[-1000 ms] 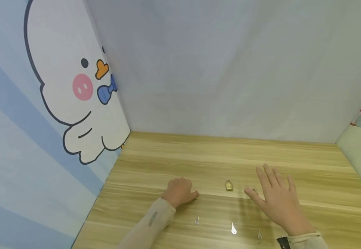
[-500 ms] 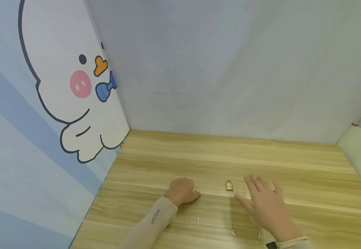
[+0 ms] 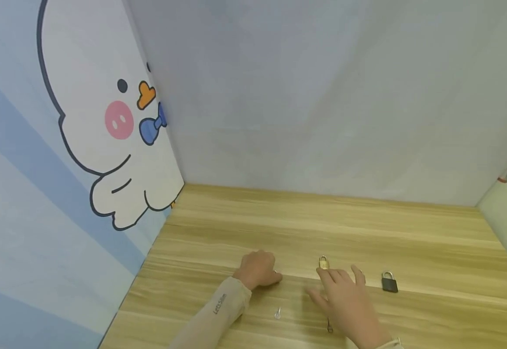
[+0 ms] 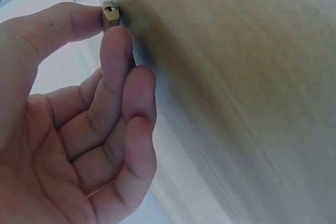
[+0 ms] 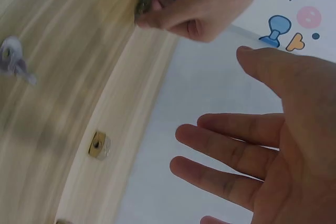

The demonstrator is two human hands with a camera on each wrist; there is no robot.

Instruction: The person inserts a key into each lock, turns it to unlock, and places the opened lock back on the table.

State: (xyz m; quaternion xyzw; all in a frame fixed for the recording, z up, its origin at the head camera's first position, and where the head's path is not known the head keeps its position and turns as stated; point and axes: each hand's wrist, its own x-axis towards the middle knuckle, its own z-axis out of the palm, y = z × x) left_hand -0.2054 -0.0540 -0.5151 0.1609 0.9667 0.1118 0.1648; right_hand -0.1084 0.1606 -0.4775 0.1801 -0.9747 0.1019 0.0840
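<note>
Left of the unheld brass padlock [image 3: 323, 261], the left hand [image 3: 258, 269] pinches a keyholed brass padlock [image 4: 111, 12] between thumb and forefinger. Beside the unheld one, the right hand [image 3: 345, 301] hovers, fingers spread; rightward of both lies a black padlock [image 3: 389, 284]. The left sleeve [image 3: 209, 317] reads "Lets Slim".

A table [image 3: 244, 223] is surfaced in streaked yellowish wood grain. On it, a gold lock [image 3: 323, 262] is set near the middle, and a black lock [image 3: 389, 284] is placed to its right. Between them, a bit of metal [image 3: 363, 275] is mostly hidden. Closer in, a left key [image 3: 277, 313] is laid, well apart from a right key [image 3: 329, 327], which is partly covered.
</note>
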